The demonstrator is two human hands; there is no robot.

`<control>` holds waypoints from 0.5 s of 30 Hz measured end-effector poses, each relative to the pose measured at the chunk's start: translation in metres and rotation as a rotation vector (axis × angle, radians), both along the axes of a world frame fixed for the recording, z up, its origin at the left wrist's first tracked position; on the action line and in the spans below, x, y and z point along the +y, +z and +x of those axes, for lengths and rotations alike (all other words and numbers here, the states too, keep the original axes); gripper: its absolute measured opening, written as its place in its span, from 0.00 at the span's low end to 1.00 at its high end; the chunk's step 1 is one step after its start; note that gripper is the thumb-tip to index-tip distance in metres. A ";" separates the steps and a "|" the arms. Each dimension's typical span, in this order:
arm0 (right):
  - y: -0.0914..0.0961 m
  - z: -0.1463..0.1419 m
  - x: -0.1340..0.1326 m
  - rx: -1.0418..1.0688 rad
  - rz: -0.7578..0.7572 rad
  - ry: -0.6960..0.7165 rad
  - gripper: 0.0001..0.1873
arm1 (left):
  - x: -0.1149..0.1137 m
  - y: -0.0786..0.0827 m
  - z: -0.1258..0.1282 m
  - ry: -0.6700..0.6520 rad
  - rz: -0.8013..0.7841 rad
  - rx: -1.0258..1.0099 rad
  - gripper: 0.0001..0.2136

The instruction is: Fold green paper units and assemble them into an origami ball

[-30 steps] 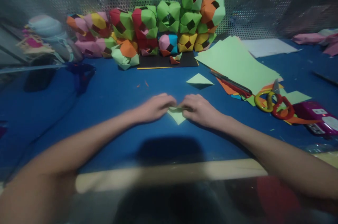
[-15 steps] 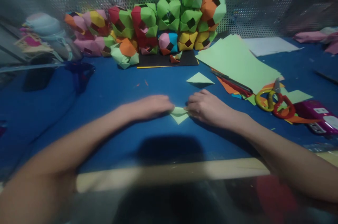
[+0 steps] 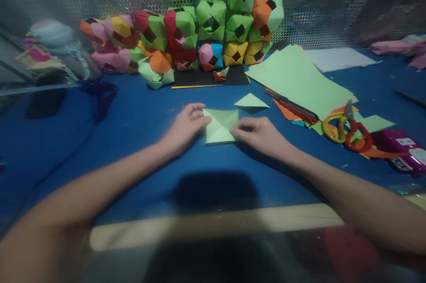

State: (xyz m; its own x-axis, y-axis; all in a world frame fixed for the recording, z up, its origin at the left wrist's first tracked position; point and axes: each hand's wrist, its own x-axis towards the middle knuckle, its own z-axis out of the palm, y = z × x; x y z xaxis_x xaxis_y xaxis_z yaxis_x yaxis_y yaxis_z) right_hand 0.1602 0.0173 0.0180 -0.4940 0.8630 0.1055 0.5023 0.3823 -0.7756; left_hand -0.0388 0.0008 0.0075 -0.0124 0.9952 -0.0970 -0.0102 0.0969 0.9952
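A small pale green paper square (image 3: 219, 129) with diagonal creases lies unfolded on the blue tabletop between both hands. My left hand (image 3: 186, 126) holds it by the left edge, thumb over the paper and fingers curved near its upper corner. At the opposite edge, my right hand (image 3: 261, 134) pinches the paper between thumb and fingers. Just beyond the square sits a pale green folded paper triangle (image 3: 252, 101), apart from both hands.
Stacked colourful origami balls (image 3: 211, 21) line the back, by a perforated metal panel. Green paper sheets (image 3: 299, 76), a red-and-black cutter (image 3: 294, 107), yellow-and-red scissors (image 3: 346, 129) and a purple device (image 3: 401, 149) lie right. A dark blue object (image 3: 98, 96) is at left.
The green paper, folded and pressed between both hands before, is now opened out into a square. My left hand has turned and its fingers have lifted; my right hand grips the right edge.
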 end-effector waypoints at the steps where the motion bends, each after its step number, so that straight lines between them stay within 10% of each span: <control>1: 0.000 -0.001 -0.002 0.011 -0.033 -0.018 0.15 | -0.003 0.001 0.003 -0.032 -0.038 -0.067 0.17; 15: 0.002 -0.012 -0.015 0.114 -0.208 -0.097 0.10 | -0.020 0.000 0.012 -0.169 0.057 0.235 0.15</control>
